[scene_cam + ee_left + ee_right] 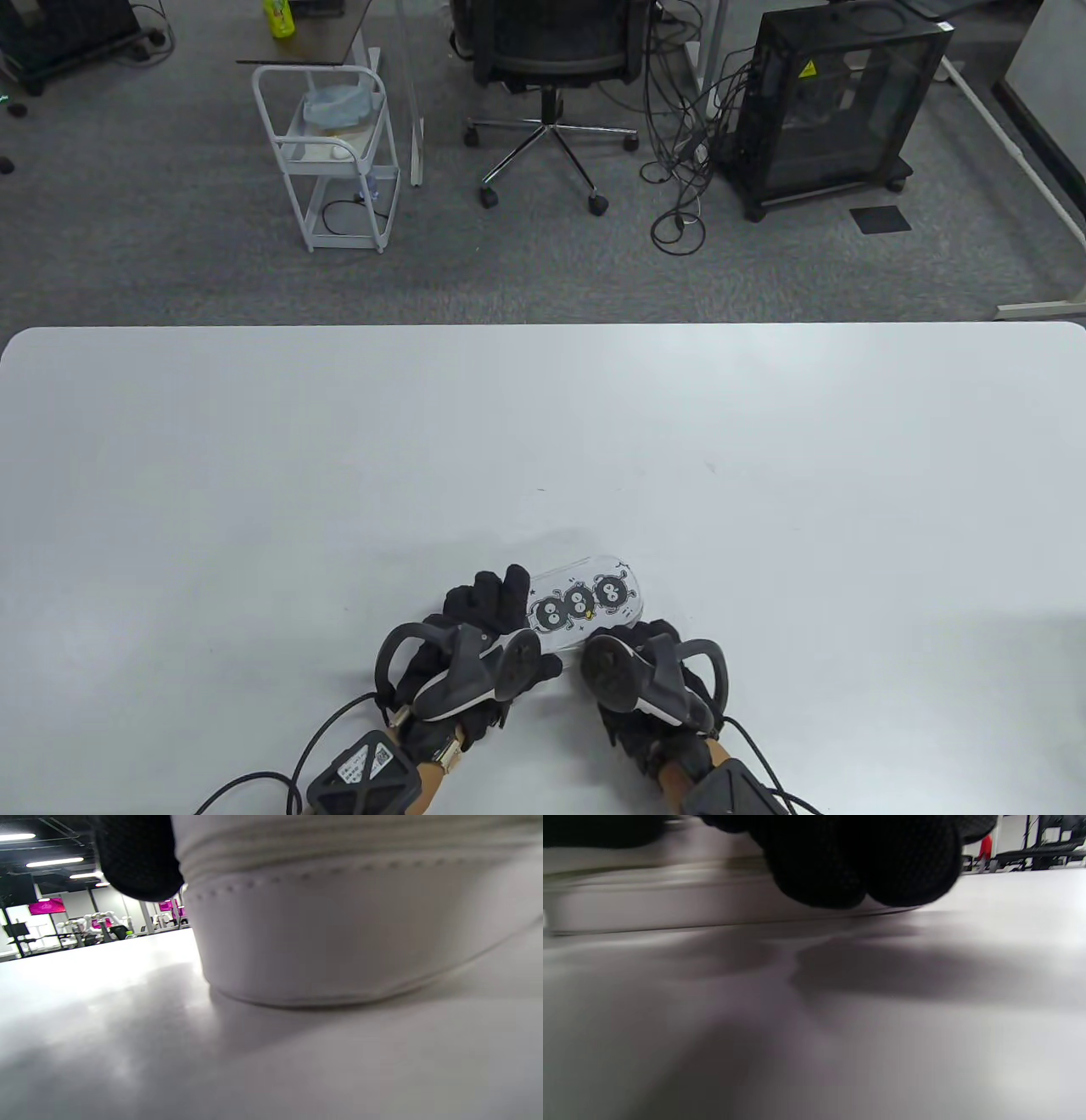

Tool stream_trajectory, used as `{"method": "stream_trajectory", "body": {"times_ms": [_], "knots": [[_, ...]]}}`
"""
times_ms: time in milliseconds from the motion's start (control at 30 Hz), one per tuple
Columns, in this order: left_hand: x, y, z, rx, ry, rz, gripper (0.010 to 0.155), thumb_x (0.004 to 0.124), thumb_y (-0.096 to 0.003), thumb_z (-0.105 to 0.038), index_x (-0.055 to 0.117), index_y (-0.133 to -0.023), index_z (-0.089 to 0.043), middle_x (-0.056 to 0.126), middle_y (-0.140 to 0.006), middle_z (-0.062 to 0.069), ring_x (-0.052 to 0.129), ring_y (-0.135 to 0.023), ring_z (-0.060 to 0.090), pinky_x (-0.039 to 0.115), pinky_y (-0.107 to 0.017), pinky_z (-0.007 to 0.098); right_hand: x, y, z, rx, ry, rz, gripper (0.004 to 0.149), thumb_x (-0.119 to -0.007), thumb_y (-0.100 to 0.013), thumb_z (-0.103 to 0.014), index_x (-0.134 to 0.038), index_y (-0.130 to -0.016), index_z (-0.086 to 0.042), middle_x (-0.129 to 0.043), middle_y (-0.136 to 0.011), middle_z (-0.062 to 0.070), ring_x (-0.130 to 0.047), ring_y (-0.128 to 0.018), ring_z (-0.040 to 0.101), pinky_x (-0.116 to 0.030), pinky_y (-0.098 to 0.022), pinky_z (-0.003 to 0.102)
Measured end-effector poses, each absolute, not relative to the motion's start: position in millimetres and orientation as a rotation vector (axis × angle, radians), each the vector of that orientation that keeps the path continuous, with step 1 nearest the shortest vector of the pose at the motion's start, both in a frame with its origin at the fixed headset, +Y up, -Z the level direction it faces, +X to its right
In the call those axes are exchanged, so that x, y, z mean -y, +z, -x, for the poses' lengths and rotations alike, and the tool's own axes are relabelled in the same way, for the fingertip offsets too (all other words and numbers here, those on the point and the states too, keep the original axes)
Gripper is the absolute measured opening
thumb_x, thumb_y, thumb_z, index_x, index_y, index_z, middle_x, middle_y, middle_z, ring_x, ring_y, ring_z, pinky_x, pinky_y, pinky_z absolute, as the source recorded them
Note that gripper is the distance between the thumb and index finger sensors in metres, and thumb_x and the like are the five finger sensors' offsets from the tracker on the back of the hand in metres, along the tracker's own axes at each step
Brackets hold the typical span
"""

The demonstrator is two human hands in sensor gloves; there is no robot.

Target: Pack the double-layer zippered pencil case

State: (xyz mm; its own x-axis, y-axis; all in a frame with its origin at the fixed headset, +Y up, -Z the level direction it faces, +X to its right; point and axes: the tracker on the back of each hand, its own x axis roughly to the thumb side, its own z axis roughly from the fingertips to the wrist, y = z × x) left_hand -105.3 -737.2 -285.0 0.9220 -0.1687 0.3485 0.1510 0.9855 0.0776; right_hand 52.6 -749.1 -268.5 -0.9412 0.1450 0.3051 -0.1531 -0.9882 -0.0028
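Note:
A white pencil case [585, 601] with black round cartoon faces lies flat on the white table [339, 475], near its front edge. My left hand [488, 607] rests its black-gloved fingers over the case's left end. In the left wrist view the case's stitched side [339, 933] fills the frame and one fingertip [135, 857] touches its top edge. My right hand [649, 645] sits at the case's near right side. In the right wrist view its curled fingers [865, 861] hang just above the table in front of the case [649, 906]. Whether they grip it is hidden.
The table stretches wide on both sides and behind the case. Beyond its far edge stand a white cart [335, 153], an office chair [551, 51] and a black cabinet [836, 102] on the floor.

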Motion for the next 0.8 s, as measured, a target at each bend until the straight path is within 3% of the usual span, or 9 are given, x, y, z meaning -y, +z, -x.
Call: {"method": "stream_trajectory", "body": {"times_ms": [133,233,300,333,400,500,567,633,800], "knots": [[730.4,-276.4,111.5,0.444,-0.090,-0.001,0.092,0.051,-0.0378,-0.083,0.031,-0.107,-0.026,0.051,-0.113,0.017,0.080,-0.090,0.043,0.084,-0.050,0.050,748.6,-265.2,-55.5,0.074,2.977,-0.514,0.048,-0.068,-0.040,-0.037,-0.077,-0.074,-0.004,-0.095,-0.053,-0.001,-0.093,-0.053,0.025,-0.063,-0.063,0.051],[717.7,-271.1,115.4,0.493,0.026,0.002,0.087,0.051,-0.0395,-0.080,0.040,-0.106,-0.025,0.065,-0.108,0.017,0.092,-0.079,0.038,0.085,-0.050,0.044,748.4,-269.9,-72.1,0.070,2.943,-0.438,0.048,-0.068,-0.040,-0.037,-0.077,-0.077,-0.007,-0.094,-0.056,0.000,-0.092,-0.057,0.026,-0.061,-0.064,0.052],[707.3,-271.0,119.9,0.520,0.139,-0.024,0.067,0.057,-0.0484,-0.060,0.054,-0.102,-0.020,0.088,-0.093,0.011,0.106,-0.063,0.026,0.089,-0.042,0.041,747.2,-276.4,-88.1,0.106,2.976,-0.359,0.047,-0.068,-0.041,-0.037,-0.078,-0.080,-0.013,-0.094,-0.059,0.000,-0.092,-0.059,0.026,-0.060,-0.064,0.053],[705.8,-271.5,120.8,0.539,0.158,-0.029,0.059,0.063,-0.0503,-0.050,0.057,-0.100,-0.019,0.090,-0.090,0.007,0.104,-0.065,0.029,0.085,-0.046,0.045,746.5,-279.0,-95.7,0.115,2.982,-0.330,0.047,-0.068,-0.041,-0.037,-0.078,-0.081,-0.015,-0.094,-0.060,-0.001,-0.091,-0.060,0.026,-0.059,-0.065,0.053],[705.8,-273.3,125.5,0.524,-0.028,-0.152,0.056,0.069,-0.0506,-0.039,0.052,-0.102,-0.026,0.078,-0.101,0.004,0.091,-0.084,0.032,0.073,-0.061,0.054,746.6,-283.7,-108.5,0.107,2.949,-0.253,0.047,-0.068,-0.041,-0.037,-0.078,-0.082,-0.017,-0.094,-0.061,0.000,-0.091,-0.061,0.027,-0.059,-0.065,0.053],[714.3,-280.2,127.8,0.616,-0.334,-0.230,0.082,0.075,-0.0429,-0.060,0.034,-0.106,-0.028,0.055,-0.114,0.005,0.068,-0.102,0.039,0.060,-0.071,0.059,746.8,-288.0,-120.2,0.094,2.902,-0.211,0.047,-0.070,-0.041,-0.038,-0.080,-0.083,-0.020,-0.094,-0.063,0.002,-0.090,-0.063,0.028,-0.057,-0.066,0.054],[719.1,-277.4,119.9,0.683,-0.174,-0.169,0.099,0.076,-0.0339,-0.070,0.025,-0.106,-0.026,0.043,-0.116,0.008,0.057,-0.106,0.042,0.051,-0.074,0.062,747.8,-288.9,-120.4,0.064,2.872,-0.249,0.047,-0.070,-0.041,-0.038,-0.080,-0.083,-0.022,-0.094,-0.066,0.002,-0.090,-0.065,0.029,-0.056,-0.067,0.055],[718.5,-272.1,103.8,0.767,-0.133,-0.179,0.102,0.082,-0.0305,-0.065,0.022,-0.104,-0.027,0.036,-0.116,0.009,0.050,-0.108,0.043,0.043,-0.075,0.064,749.0,-288.8,-115.0,0.044,2.859,-0.287,0.047,-0.071,-0.041,-0.036,-0.079,-0.083,-0.016,-0.094,-0.067,0.002,-0.089,-0.066,0.029,-0.055,-0.067,0.056],[713.1,-261.0,76.1,0.972,-0.334,-0.214,0.122,0.067,-0.0078,-0.087,0.012,-0.103,-0.033,0.027,-0.119,0.006,0.037,-0.113,0.045,0.034,-0.077,0.068,751.0,-282.0,-89.6,-0.052,2.788,-0.587,0.047,-0.070,-0.042,-0.036,-0.076,-0.086,-0.021,-0.093,-0.069,0.001,-0.089,-0.069,0.028,-0.054,-0.068,0.055]]}}
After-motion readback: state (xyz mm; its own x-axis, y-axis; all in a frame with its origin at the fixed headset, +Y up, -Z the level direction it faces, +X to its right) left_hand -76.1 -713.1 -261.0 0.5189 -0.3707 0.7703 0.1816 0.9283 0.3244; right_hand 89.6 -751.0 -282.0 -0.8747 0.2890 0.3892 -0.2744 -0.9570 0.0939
